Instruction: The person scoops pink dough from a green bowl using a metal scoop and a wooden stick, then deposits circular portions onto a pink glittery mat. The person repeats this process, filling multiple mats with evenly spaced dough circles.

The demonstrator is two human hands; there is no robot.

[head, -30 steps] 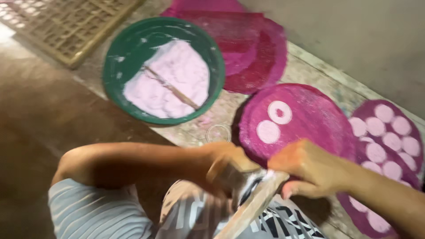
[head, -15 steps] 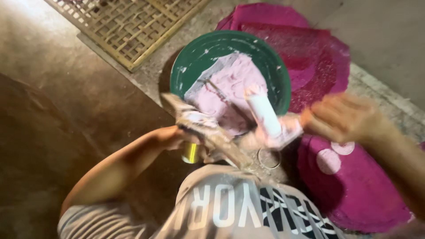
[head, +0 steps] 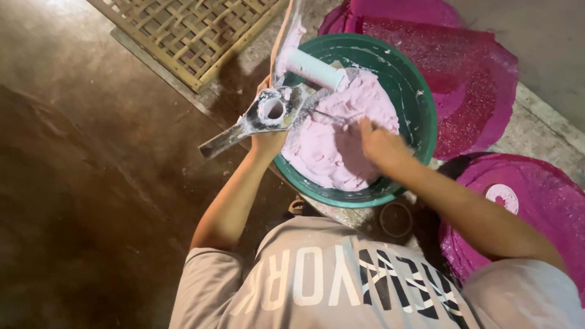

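Two hands are ours here, both at the green bowl [head: 420, 103] of pink dough [head: 341, 140]. We grip a dough-smeared press [head: 268, 113] in our left hand [head: 268, 137], fingers wrapped shut round its body; it sits over the bowl's left rim, its handle slanting down to the left and a white cylinder [head: 314, 68] jutting up and right above the dough. Our right hand [head: 378, 143] is pressed down into the dough, fingers bunched together in it; whether they pinch a lump we cannot tell. Right of the bowl lie magenta mats [head: 475, 79], one [head: 536, 201] bearing a pale round disc [head: 501, 197]. A bamboo lattice [head: 183, 30] lies on the brown floor [head: 79, 183] at upper left.
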